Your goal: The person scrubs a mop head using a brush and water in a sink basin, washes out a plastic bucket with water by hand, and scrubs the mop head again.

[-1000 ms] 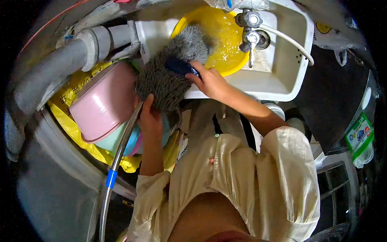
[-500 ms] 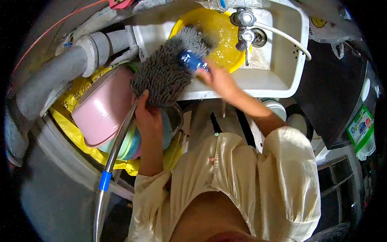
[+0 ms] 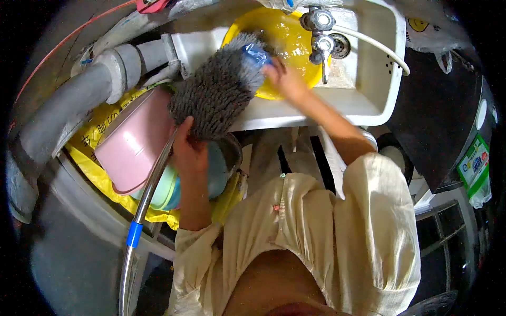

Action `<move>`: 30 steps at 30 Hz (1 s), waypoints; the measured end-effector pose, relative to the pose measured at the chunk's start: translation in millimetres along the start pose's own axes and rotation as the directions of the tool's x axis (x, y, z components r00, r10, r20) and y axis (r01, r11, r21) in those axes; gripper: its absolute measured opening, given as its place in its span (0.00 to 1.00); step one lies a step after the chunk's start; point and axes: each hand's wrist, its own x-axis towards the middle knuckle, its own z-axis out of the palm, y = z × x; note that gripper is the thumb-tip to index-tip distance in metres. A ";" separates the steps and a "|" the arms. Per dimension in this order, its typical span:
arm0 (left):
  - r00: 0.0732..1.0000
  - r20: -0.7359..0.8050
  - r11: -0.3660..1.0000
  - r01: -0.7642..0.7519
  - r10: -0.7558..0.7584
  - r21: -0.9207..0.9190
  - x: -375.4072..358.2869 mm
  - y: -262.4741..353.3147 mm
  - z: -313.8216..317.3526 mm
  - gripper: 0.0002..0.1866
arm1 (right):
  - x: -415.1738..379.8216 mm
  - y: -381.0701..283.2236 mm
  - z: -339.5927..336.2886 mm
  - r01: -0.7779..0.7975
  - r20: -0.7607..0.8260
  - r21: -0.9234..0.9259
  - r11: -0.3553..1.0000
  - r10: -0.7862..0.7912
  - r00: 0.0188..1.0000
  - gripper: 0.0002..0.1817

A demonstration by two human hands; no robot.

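Note:
A grey shaggy mop head [image 3: 213,95] lies slanted across the near left edge of the white sink, its far end over the yellow basin [image 3: 273,97] of water. Its metal pole [image 3: 150,192] runs down to the lower left. My left hand [image 3: 190,150] is closed around the mop where the pole meets the head. In my right hand [image 3: 289,81], slightly blurred, is a blue brush [image 3: 256,54], pressed to the far part of the mop head. The brush's bristles are hidden.
The white sink [image 3: 363,102] carries a faucet [image 3: 320,31] with a pale hose [image 3: 371,43]. Left of me, a pink tub [image 3: 139,145] and stacked basins rest on yellow plastic, below a thick grey pipe [image 3: 68,105]. A dark counter [image 3: 421,121] stands at right.
My right hand and the blue brush have moved a little up and away along the mop head, toward the basin. My left hand stays at the base of the mop head.

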 end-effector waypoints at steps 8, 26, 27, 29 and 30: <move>0.999 -0.043 0.999 0.014 -0.012 0.039 -17.2 -3.1 -2.8 0.25 | 93.8 178.7 42.2 -0.122 -0.221 0.262 0.957 0.183 0.958 0.18; 0.970 0.128 0.785 -0.244 0.208 0.569 -38.9 -16.1 -13.2 0.23 | 65.5 40.0 22.4 0.178 -0.058 0.049 0.983 -0.175 0.983 0.18; 0.957 0.179 0.752 -0.290 0.228 0.593 -37.1 -16.3 -11.7 0.23 | 42.5 -9.7 7.0 -0.045 0.117 0.147 0.988 0.028 0.993 0.18; 0.979 0.109 0.837 -0.203 0.171 0.509 -35.5 -15.7 -6.7 0.22 | 11.6 -42.3 19.1 0.236 0.114 0.110 0.966 -0.248 0.962 0.17; 0.997 -0.002 0.922 -0.065 0.071 0.383 -38.2 -13.5 -6.1 0.22 | 0.2 -55.0 17.2 0.323 0.116 0.101 0.941 -0.334 0.935 0.17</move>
